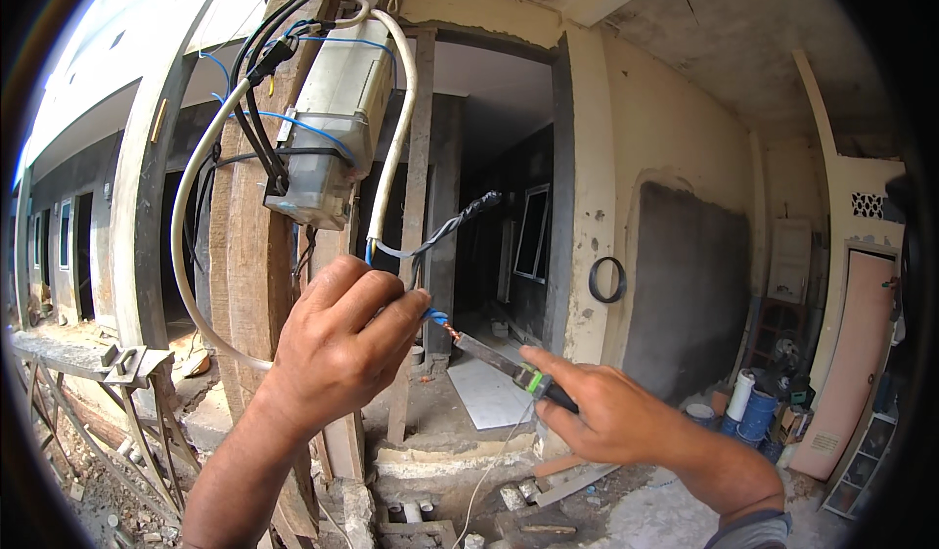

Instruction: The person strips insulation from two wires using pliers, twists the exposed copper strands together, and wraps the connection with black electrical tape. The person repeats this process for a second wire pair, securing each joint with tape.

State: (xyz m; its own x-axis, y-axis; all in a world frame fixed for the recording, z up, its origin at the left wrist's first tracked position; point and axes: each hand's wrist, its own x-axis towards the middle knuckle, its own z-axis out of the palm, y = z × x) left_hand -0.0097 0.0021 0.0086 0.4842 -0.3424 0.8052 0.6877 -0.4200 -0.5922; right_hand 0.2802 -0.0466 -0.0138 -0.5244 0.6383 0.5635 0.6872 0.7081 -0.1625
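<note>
My left hand (350, 339) is closed around blue wires (438, 316) just below the end of a thick white cable (399, 129). Twisted bare copper (451, 332) sticks out past my fingers. My right hand (611, 407) grips a hand tool (501, 361) with a long grey metal front and a green-and-black handle; its tip meets the copper. I cannot make out its exact kind. Above my left hand, a twisted wire joint (460, 221) wrapped in black tape points to the right. A clear-fronted electrical box (333, 129) hangs on a wooden post, with black cables looped around it.
The wooden post (256, 265) rises beside my left arm. A rough wooden trestle (93, 363) stands among rubble at the left. A doorway lies ahead, with a pale board (489, 388) on its floor. A black coil (607, 280) hangs on the wall; blue drums (755, 417) stand at right.
</note>
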